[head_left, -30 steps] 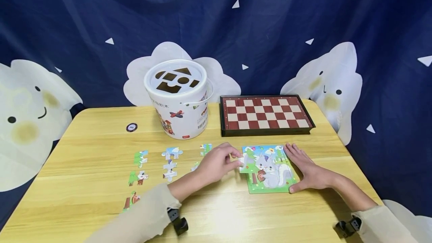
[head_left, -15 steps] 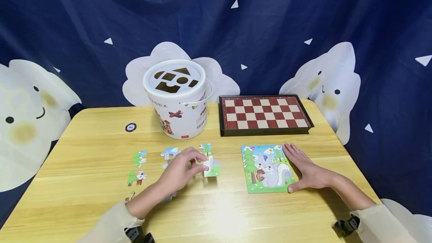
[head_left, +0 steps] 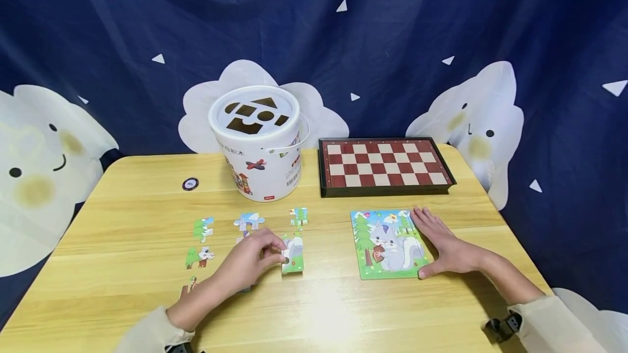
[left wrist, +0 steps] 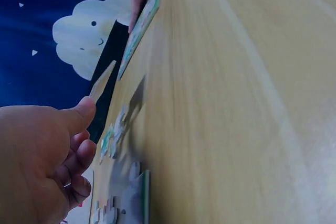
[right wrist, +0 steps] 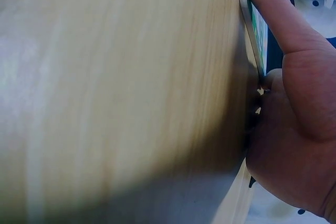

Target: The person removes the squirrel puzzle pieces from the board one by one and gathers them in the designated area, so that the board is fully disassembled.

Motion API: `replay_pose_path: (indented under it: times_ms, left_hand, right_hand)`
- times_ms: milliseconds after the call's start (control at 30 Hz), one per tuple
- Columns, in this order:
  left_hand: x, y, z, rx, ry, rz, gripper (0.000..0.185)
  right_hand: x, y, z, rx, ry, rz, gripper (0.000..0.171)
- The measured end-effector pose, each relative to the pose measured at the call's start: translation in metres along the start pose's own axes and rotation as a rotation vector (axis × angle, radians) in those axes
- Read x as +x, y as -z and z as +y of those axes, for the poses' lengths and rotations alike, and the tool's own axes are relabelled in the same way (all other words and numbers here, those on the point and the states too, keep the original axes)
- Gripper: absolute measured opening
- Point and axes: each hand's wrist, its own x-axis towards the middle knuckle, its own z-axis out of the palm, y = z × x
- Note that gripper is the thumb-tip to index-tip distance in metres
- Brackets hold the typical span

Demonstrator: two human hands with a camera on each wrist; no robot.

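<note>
A squirrel puzzle board [head_left: 390, 244] lies on the wooden table [head_left: 343, 309], right of the middle. My right hand [head_left: 444, 247] rests flat against its right edge with straight fingers; in the right wrist view its thumb [right wrist: 273, 14] presses the board's rim [right wrist: 251, 35]. My left hand [head_left: 281, 253] pinches a puzzle piece [head_left: 294, 252] just above the table, left of the board. In the left wrist view that piece [left wrist: 102, 81] shows edge-on above the thumb [left wrist: 79, 115]. Several loose pieces [head_left: 249, 221] lie spread to the left.
A white shape-sorter bucket [head_left: 257, 143] stands at the back middle, with a red-and-cream chessboard [head_left: 385, 166] to its right. A small dark disc [head_left: 190, 183] lies at the back left. A dark blue cloud-print curtain hangs behind the table.
My left hand carried a puzzle piece from the board's left side leftward and nearer, down among the loose pieces. The right hand stayed on the board's edge.
</note>
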Motion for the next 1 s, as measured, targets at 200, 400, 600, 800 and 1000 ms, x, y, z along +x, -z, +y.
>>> replay_pose_path:
  times_ms: [200,400,600,800,1000]
  left_hand:
    - [-0.002,-0.007,-0.002,0.021,-0.010,-0.030,0.013]
    - [-0.005,-0.012,-0.002,0.032,-0.015,-0.070,0.013]
    - [-0.006,-0.009,-0.002,0.029,-0.004,-0.082,0.016]
    - [-0.008,-0.003,-0.003,0.016,-0.006,-0.078,0.016]
    - [-0.010,0.012,-0.008,0.002,-0.001,-0.057,0.012]
  right_hand:
    - [0.000,0.000,0.001,0.006,0.002,0.004,0.128]
    - [-0.001,-0.001,0.000,0.007,0.004,0.004,0.128]
    - [-0.001,-0.001,-0.001,-0.001,0.001,0.004,0.128]
    - [-0.003,-0.001,-0.001,-0.007,-0.003,0.002,0.128]
    - [-0.004,-0.002,-0.005,-0.015,-0.025,0.009,0.128]
